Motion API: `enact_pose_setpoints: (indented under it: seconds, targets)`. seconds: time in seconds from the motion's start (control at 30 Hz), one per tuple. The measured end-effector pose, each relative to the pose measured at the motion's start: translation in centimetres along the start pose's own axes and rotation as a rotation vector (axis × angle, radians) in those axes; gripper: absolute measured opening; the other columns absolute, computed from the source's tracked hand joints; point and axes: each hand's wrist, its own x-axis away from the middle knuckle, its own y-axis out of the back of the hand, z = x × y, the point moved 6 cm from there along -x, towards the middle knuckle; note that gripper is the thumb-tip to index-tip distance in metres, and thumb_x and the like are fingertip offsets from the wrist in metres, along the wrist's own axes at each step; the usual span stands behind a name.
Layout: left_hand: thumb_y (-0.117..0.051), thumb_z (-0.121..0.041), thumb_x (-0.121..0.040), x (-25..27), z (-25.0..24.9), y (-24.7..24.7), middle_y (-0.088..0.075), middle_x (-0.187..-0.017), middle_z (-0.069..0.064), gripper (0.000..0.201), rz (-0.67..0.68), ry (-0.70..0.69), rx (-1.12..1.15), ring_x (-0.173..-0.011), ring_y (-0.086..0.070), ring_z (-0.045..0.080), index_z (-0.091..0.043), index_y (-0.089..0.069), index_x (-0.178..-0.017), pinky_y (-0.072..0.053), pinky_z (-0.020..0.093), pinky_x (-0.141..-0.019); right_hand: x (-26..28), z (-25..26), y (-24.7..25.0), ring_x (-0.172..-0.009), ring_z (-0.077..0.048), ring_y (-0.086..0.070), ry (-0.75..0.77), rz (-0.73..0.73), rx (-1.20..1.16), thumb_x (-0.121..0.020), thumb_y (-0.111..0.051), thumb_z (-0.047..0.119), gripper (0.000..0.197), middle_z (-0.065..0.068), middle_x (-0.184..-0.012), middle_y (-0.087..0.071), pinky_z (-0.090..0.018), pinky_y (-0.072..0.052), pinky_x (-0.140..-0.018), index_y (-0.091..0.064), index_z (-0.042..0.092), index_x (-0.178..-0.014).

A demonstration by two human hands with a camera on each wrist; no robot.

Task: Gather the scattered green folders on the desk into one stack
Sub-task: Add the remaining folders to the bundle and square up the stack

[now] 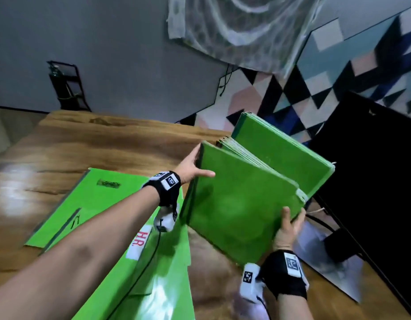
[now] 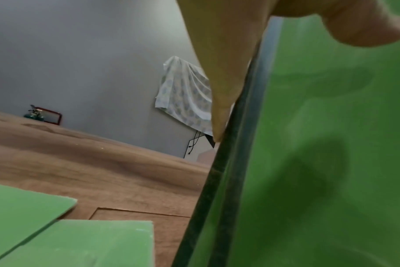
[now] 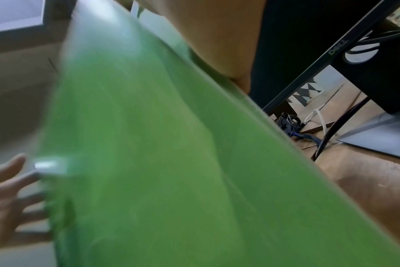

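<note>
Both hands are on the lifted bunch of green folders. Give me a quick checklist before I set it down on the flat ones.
1. Left hand holds the folder bunch at its upper left edge, thumb on the front: ok.
2. Right hand grips the bunch's lower right edge: ok.
3. Bunch squared up: not ok, the rear folder sticks out up and right.
4. Flat folders on the desk free to receive it: cannot tell; my left forearm crosses above them.
5. Monitor close on the right: cannot tell whether there is a gap.

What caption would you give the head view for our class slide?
Both hands, left and right, hold a bundle of green folders tilted above the wooden desk, beside flat folders.
</note>
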Motion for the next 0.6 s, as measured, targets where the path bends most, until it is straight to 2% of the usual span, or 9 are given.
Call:
enact_pose_setpoints:
  seconds: [0.03, 0.1, 0.17, 0.23, 0.33, 0.37, 0.5, 0.57, 0.6]
  targets:
    - [-0.083, -0.013, -0.055, -0.7, -0.3, -0.6, -0.018, -0.157, 0.009, 0.118, 0.030, -0.003, -0.045, -0.144, -0.020, 0.020, -0.022, -0.011, -0.148, -0.018, 0.041, -0.119, 0.8, 0.5, -0.1, -0.140, -0.028, -0.026, -0.013, -0.003, 0.035, -0.081, -0.065, 0.037, 0.078, -0.016, -0.151, -0.028, -0.039, -0.017, -0.118, -0.027, 0.014, -0.145]
    - [-0.080, -0.008, -0.065, -2.1, -0.7, -1.5, -0.008, -0.158, 0.008, 0.113, 0.059, -0.019, -0.114, -0.146, -0.010, 0.019, -0.024, -0.005, -0.149, -0.011, 0.037, -0.119, 0.4, -0.1, 0.1, -0.141, -0.024, -0.025, -0.021, 0.042, 0.059, -0.072, -0.072, 0.041, 0.093, -0.012, -0.153, -0.027, -0.041, -0.017, -0.118, -0.024, 0.012, -0.146]
    - [-0.079, -0.010, -0.067, -3.1, -0.6, -1.6, -0.008, -0.158, 0.007, 0.115, 0.009, 0.004, -0.159, -0.146, -0.011, 0.020, -0.021, 0.000, -0.149, -0.011, 0.035, -0.117, -0.5, -0.8, 0.5, -0.142, -0.025, -0.022, -0.014, 0.058, 0.057, -0.075, -0.073, 0.029, 0.087, -0.012, -0.153, -0.025, -0.044, -0.015, -0.119, -0.024, 0.011, -0.145]
    - [-0.080, -0.012, -0.066, -3.6, -0.3, -1.1, -0.019, -0.156, 0.009, 0.112, -0.030, 0.045, -0.144, -0.144, -0.021, 0.023, -0.017, -0.004, -0.149, -0.016, 0.038, -0.116, -1.2, -1.3, 0.4, -0.141, -0.026, -0.026, 0.003, 0.095, 0.051, -0.071, -0.076, 0.030, 0.090, -0.014, -0.151, -0.030, -0.046, -0.018, -0.118, -0.027, 0.009, -0.144]
    - [-0.076, -0.003, -0.068, -3.0, -0.2, -0.7, -0.048, -0.140, 0.013, 0.085, 0.003, 0.091, -0.074, -0.121, -0.049, 0.021, -0.010, -0.031, -0.140, -0.032, 0.043, -0.112, -2.0, -2.0, 0.1, -0.132, -0.030, -0.041, 0.017, 0.164, 0.043, -0.051, -0.081, 0.057, 0.096, -0.017, -0.140, -0.046, -0.048, -0.026, -0.114, -0.044, 0.020, -0.131]
    - [-0.075, -0.002, -0.069, -2.7, 0.0, -0.6, -0.051, -0.137, 0.014, 0.081, 0.004, 0.102, -0.073, -0.116, -0.051, 0.020, -0.009, -0.034, -0.138, -0.034, 0.044, -0.111, -2.3, -2.1, -0.1, -0.127, -0.030, -0.045, -0.001, 0.209, 0.025, -0.048, -0.082, 0.058, 0.091, -0.017, -0.136, -0.050, -0.047, -0.029, -0.113, -0.047, 0.024, -0.124]
    - [-0.083, -0.019, -0.060, -1.9, 1.7, -0.7, -0.028, -0.153, 0.010, 0.118, 0.022, 0.100, -0.116, -0.138, -0.032, 0.023, -0.018, -0.005, -0.148, -0.022, 0.045, -0.117, -1.6, -0.7, -1.0, -0.105, -0.023, -0.055, -0.038, 0.255, 0.024, -0.070, -0.077, 0.008, 0.048, -0.013, -0.114, -0.061, -0.037, -0.040, -0.103, -0.050, 0.013, -0.109]
    - [-0.083, -0.022, -0.060, -1.8, 1.7, -0.7, -0.023, -0.155, 0.010, 0.121, 0.030, 0.093, -0.172, -0.141, -0.027, 0.023, -0.018, -0.001, -0.149, -0.020, 0.045, -0.118, -1.0, 0.1, -1.3, -0.099, -0.021, -0.058, -0.008, 0.256, 0.000, -0.063, -0.082, 0.018, 0.043, -0.003, -0.101, -0.063, -0.031, -0.046, -0.097, -0.052, 0.019, -0.094]
    - [-0.083, -0.021, -0.062, -1.2, 1.7, -0.5, -0.022, -0.155, 0.011, 0.120, 0.019, 0.078, -0.200, -0.142, -0.026, 0.023, -0.017, -0.001, -0.149, -0.019, 0.045, -0.118, -0.8, -0.2, -1.2, -0.098, -0.022, -0.059, -0.014, 0.247, -0.021, -0.057, -0.084, 0.026, 0.049, -0.004, -0.103, -0.065, -0.031, -0.048, -0.097, -0.055, 0.018, -0.095]
